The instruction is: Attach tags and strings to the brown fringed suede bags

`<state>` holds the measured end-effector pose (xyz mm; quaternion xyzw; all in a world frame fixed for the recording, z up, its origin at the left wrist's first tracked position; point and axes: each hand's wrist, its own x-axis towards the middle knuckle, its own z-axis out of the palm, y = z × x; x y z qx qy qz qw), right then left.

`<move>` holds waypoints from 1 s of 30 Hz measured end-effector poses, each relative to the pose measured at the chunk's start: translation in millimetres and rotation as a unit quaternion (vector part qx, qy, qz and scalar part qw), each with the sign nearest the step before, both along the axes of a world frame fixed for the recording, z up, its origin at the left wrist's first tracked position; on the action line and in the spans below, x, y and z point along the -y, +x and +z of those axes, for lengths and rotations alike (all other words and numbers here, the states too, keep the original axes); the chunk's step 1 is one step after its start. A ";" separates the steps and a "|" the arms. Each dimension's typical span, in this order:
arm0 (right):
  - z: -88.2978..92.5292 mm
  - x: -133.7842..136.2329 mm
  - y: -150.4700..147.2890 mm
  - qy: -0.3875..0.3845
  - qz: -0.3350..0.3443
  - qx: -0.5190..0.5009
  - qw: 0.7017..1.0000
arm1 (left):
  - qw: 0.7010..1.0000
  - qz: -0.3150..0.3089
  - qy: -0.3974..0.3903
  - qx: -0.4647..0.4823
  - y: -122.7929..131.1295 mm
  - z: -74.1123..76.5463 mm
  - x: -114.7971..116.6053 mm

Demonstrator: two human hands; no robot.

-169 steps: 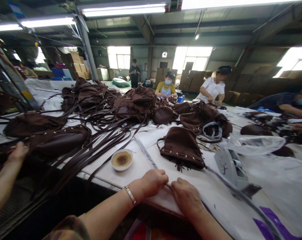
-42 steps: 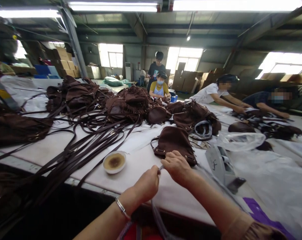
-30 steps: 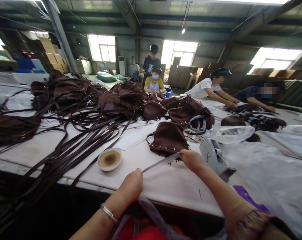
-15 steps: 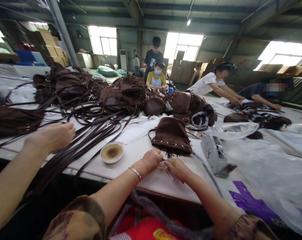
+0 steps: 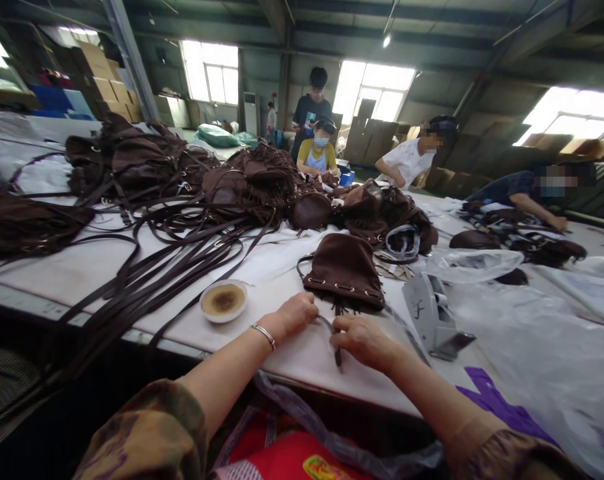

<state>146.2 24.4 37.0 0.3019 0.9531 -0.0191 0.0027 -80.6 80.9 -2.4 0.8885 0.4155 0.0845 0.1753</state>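
Left hand (image 5: 298,313) closed, fingers curled on one end of a narrow dark strip (image 5: 326,324). Right hand (image 5: 355,339) mostly closed, fingertips pinching the same strip, a short tail hanging below them. Strip bends between the two hands, over the near part of the white surface (image 5: 302,360). Silver bracelet (image 5: 265,337) on left wrist.

Just beyond the hands: dark brown suede-look drawstring bag (image 5: 345,267), metal eyelets along its near edge, fringe poking out under it, small strap at its left. White bowl (image 5: 219,321) of tan paste, darker in the middle, left of the left hand. Right of the bag, grey-white tape dispenser (image 5: 425,317) with a handwritten mark; purple piece (image 5: 499,403) nearer, crumpled clear plastic (image 5: 532,340) farther right. Grey plastic strip (image 5: 307,420) across the lap, over red cloth (image 5: 295,459).

Far left and centre: heap of brown bags (image 5: 252,175), long dark straps (image 5: 132,287) trailing to the near left edge. Far side: person in yellow top (image 5: 317,157) sits, person in dark T-shirt (image 5: 312,110) stands behind; person in white shirt (image 5: 407,163) far right, another person in dark top (image 5: 507,190) leans over bags at right.
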 end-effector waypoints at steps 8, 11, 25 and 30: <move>-11.4 7.8 -32.4 -0.029 -0.190 0.006 0.981 | 0.999 0.045 -0.002 -0.029 0.6 4.5 10.7; -13.4 8.8 -39.1 -0.022 -0.260 0.014 0.965 | 0.998 0.055 -0.006 -0.026 0.4 6.2 13.7; -7.4 -2.9 -55.4 -0.107 -0.417 0.055 0.901 | 0.988 0.155 -0.006 -0.021 29.5 8.8 44.1; -7.8 -8.2 -51.3 -0.139 -0.433 0.019 0.890 | 0.990 0.139 -0.017 -0.012 36.2 13.8 55.0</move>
